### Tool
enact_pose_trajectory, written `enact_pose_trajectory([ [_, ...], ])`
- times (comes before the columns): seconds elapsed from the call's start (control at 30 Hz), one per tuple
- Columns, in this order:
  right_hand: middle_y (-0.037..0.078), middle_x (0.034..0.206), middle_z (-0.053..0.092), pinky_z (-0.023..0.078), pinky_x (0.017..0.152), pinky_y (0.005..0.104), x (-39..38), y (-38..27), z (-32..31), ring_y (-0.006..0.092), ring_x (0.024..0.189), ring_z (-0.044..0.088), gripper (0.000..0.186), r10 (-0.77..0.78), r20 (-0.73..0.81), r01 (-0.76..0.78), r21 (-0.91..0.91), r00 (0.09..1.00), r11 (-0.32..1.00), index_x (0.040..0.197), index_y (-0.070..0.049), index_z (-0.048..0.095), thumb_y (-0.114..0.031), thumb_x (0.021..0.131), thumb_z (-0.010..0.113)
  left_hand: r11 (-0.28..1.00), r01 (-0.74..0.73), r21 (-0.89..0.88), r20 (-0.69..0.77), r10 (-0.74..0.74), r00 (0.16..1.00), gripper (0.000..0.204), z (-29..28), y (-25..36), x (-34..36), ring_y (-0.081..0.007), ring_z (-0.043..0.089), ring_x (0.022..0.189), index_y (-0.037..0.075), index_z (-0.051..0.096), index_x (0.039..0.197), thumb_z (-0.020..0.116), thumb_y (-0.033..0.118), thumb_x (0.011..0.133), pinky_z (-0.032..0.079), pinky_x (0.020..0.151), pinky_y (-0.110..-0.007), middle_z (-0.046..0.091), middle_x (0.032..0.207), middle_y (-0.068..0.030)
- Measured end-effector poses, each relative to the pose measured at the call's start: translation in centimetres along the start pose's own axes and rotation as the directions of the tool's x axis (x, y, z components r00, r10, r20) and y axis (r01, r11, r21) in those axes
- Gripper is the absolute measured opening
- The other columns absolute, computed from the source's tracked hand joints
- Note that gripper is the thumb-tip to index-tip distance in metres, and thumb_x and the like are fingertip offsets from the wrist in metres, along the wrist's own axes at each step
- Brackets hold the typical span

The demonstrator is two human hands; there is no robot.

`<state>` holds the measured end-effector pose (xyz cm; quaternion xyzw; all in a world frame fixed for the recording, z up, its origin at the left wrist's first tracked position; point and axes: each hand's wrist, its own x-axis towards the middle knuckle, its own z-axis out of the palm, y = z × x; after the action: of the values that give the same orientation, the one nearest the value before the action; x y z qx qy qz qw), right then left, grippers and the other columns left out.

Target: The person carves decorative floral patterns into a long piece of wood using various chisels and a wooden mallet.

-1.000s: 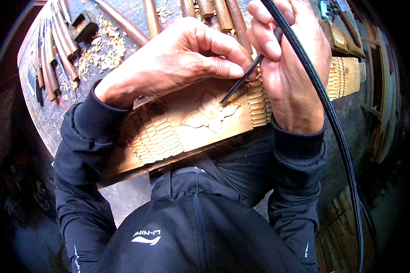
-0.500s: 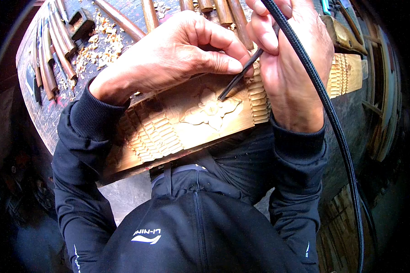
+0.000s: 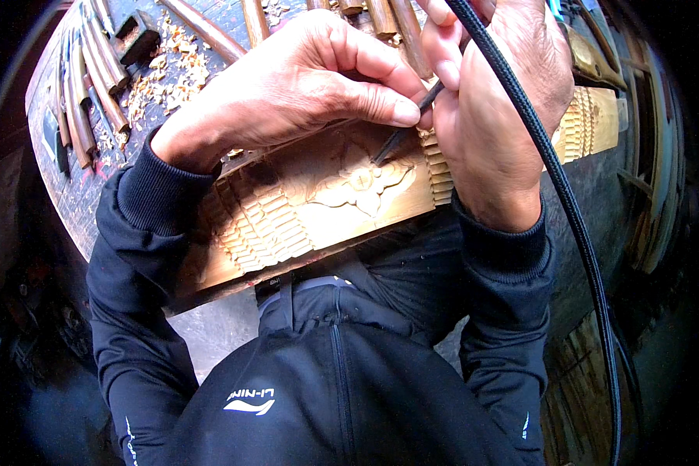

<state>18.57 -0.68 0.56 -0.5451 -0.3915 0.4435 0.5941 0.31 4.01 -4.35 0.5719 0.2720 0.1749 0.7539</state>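
A pale wooden board (image 3: 326, 234) lies across in front of me, with a carved flower (image 3: 363, 182) in its middle and rows of ridges on either side. The dark metal shaft of a carving chisel (image 3: 391, 144) slants down to the board, its tip at the upper right petals. Thumb and fingers of my left hand (image 3: 303, 89) pinch that shaft low down, beside the carving. Higher up, my right hand (image 3: 499, 116) is closed around the chisel, its curled fingers partly behind a black cable; the chisel's upper end is hidden.
Several wooden-handled carving tools (image 3: 85, 85) lie at the left of the dark table, beside a small dark block (image 3: 136, 36) and wood shavings (image 3: 167, 81). More handles (image 3: 254, 22) lie along the back. A black braided cable (image 3: 555, 167) hangs in front of my right hand.
My right hand has shifted slightly right and down. The chisel's tip has moved up a little on the flower, and my left hand keeps its pinch on the shaft.
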Motion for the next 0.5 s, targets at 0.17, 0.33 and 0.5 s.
enact_pose_trajectory([
  [0.17, 0.005, 0.081, 0.062, 0.043, 0.054, 0.0248, 0.03, 0.39, -0.26, 0.0091, 0.063, 0.055, 0.037, 0.008, -0.008, -0.007, 0.032, 1.000, 0.999, 0.099, -0.003, 0.061, -0.031, 0.120, 0.051, 0.998, -0.035, 0.050, 0.024, 0.034, 0.999, 0.023, 0.24, 0.19, 0.54, -0.0115, 0.075, 0.101, 0.000, 0.085, 0.121, 0.082, 0.005, 0.099, 0.061, 0.096, -0.030, 0.084, 0.110, -0.0055],
  [0.33, 0.005, 0.081, 0.061, 0.041, 0.053, 0.0245, -0.08, 0.63, -0.13, 0.0088, 0.062, 0.052, 0.038, 0.013, -0.001, -0.012, 0.053, 1.000, 0.999, 0.097, -0.005, 0.059, -0.032, 0.121, 0.050, 0.998, -0.016, -0.067, 0.049, 0.019, 0.999, 0.025, 0.44, -0.36, 0.84, -0.0112, 0.076, 0.096, -0.002, 0.084, 0.122, 0.084, 0.010, 0.100, 0.062, 0.090, -0.028, 0.084, 0.106, -0.0068],
  [0.5, 0.005, 0.081, 0.060, 0.039, 0.053, 0.0241, 0.01, 0.72, -0.16, 0.0086, 0.061, 0.050, 0.039, 0.014, 0.001, -0.014, 0.065, 1.000, 0.998, 0.095, -0.006, 0.057, -0.033, 0.121, 0.048, 0.997, -0.058, -0.054, 0.056, 0.061, 0.997, 0.024, 0.48, 0.00, 0.76, -0.0109, 0.076, 0.096, -0.002, 0.084, 0.121, 0.084, 0.009, 0.100, 0.062, 0.090, -0.028, 0.084, 0.106, -0.0064],
])
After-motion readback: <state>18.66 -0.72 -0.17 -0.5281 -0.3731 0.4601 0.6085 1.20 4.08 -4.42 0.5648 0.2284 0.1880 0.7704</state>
